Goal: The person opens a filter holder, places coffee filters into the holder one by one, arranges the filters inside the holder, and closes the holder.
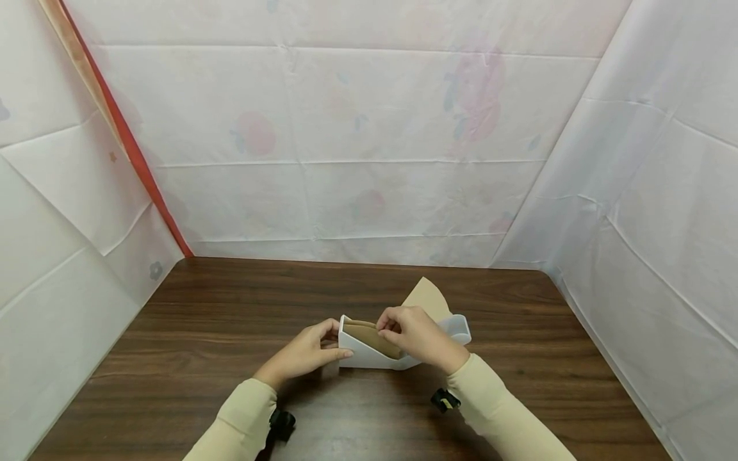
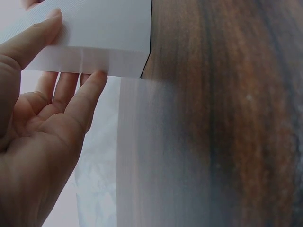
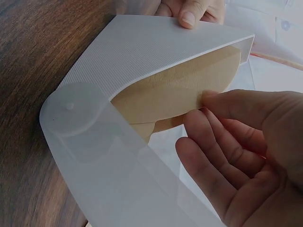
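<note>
A white ribbed plastic holder [image 1: 369, 357] with a slanted open top stands on the table, with tan paper coffee filters [image 3: 175, 94] inside. My left hand [image 1: 305, 351] grips its left end, thumb on the near side and fingers at the end wall, as the left wrist view of the holder [image 2: 104, 28] shows. The right hand [image 1: 423, 336] reaches over the opening. Its thumb and index finger pinch the edge of the filters, the other fingers loosely bent in the right wrist view. The holder's translucent lid [image 3: 118, 175] is swung open to the right.
Another tan paper piece [image 1: 429, 298] lies behind the holder, partly hidden by the right hand and lid. Beneath is a dark wooden table [image 1: 230, 307], with white printed sheets [image 1: 369, 141] hanging behind and at both sides. Black straps [image 1: 280, 426] hang near the wrists.
</note>
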Tool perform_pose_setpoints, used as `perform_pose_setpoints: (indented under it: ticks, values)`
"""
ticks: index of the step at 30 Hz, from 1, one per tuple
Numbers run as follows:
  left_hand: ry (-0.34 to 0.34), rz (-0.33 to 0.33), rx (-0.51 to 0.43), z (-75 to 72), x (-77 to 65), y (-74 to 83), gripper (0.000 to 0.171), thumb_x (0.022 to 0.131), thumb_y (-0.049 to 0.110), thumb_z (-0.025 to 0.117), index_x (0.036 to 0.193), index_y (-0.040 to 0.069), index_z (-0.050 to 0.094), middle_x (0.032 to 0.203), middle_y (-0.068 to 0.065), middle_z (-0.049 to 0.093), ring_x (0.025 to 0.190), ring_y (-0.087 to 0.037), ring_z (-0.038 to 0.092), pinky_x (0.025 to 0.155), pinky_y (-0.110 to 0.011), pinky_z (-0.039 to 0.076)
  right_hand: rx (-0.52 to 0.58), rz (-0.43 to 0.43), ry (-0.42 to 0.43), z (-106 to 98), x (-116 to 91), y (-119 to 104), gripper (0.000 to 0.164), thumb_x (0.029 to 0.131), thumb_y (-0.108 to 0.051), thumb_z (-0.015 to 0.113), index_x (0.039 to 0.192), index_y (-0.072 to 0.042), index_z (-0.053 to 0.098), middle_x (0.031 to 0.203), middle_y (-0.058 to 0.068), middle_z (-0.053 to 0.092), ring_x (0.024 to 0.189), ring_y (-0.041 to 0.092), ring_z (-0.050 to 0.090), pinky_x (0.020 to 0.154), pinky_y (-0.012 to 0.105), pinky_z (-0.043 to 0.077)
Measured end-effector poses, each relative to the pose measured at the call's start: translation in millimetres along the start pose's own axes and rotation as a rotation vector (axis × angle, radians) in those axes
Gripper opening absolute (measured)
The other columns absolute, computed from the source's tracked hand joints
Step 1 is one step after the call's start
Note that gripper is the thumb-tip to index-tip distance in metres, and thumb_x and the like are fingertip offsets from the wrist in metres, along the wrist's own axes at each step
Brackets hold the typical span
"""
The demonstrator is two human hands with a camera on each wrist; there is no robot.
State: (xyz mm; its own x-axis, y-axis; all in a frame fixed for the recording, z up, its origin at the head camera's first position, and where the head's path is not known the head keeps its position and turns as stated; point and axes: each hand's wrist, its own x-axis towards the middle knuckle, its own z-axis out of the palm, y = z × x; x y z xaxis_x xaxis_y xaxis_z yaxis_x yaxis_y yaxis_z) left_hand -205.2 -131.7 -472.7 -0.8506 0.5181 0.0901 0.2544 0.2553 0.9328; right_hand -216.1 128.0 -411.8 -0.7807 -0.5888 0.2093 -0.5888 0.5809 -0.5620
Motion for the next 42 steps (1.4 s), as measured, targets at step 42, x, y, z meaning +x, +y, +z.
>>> perform_pose_setpoints:
  ticks: [42]
  values:
    - [0.003,0.005,-0.005,0.3,-0.6,3.3,0.035,0.091,0.017,0.077,0.117,0.002,0.058,0.114,-0.008,0.067,0.108,-0.022,0.064,0.088,-0.028,0.054,0.040,-0.038,0.086,-20.4,-2.3,-4.6,0.011,0.089,-0.011,0.078,0.096,-0.008,0.070,0.081,-0.008,0.068,0.072,0.006,0.064,0.066,0.022,0.054]
